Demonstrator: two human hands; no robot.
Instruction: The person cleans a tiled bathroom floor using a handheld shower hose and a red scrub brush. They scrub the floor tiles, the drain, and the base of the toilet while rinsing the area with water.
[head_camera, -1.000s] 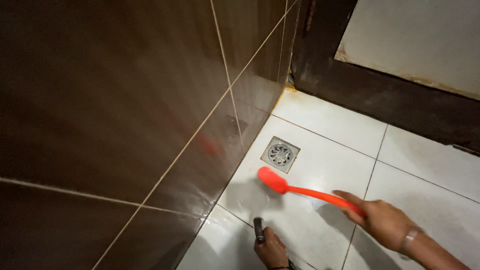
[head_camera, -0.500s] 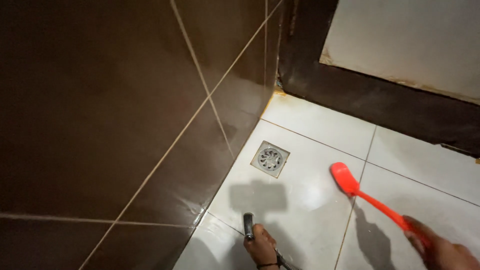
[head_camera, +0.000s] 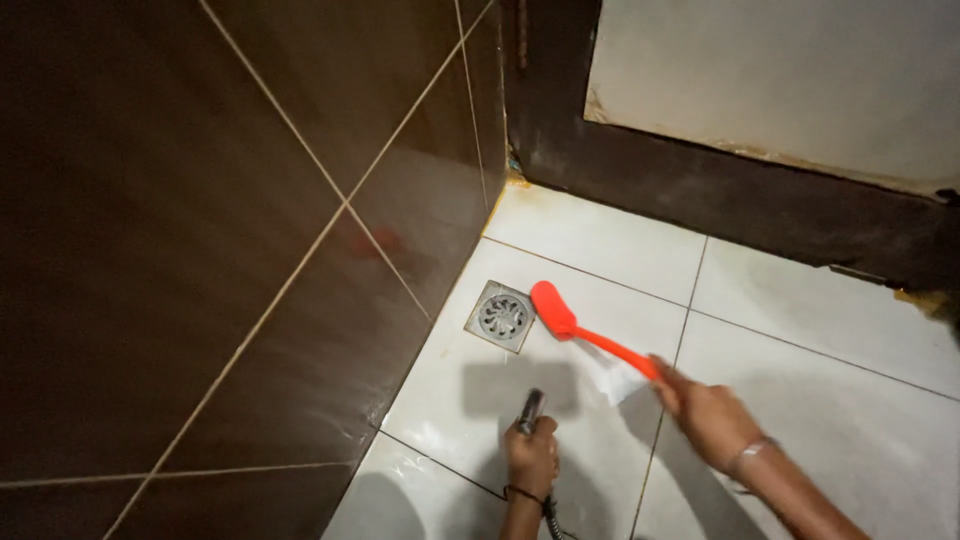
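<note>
White floor tiles (head_camera: 800, 400), dark brown wall tiles (head_camera: 200, 250) filling the frame's left. My right hand (head_camera: 708, 418) is clamped round the red brush (head_camera: 580, 333), its head beside the drain (head_camera: 501, 316) mid-frame. My left hand (head_camera: 531, 458) grips a metal sprayer (head_camera: 529, 410), bottom centre.

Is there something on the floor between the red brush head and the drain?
Nothing visible. The brush, held by the right hand, has its head right beside the drain, with only bare white tile around them. The left hand holds a sprayer lower down, clear of them.
</note>
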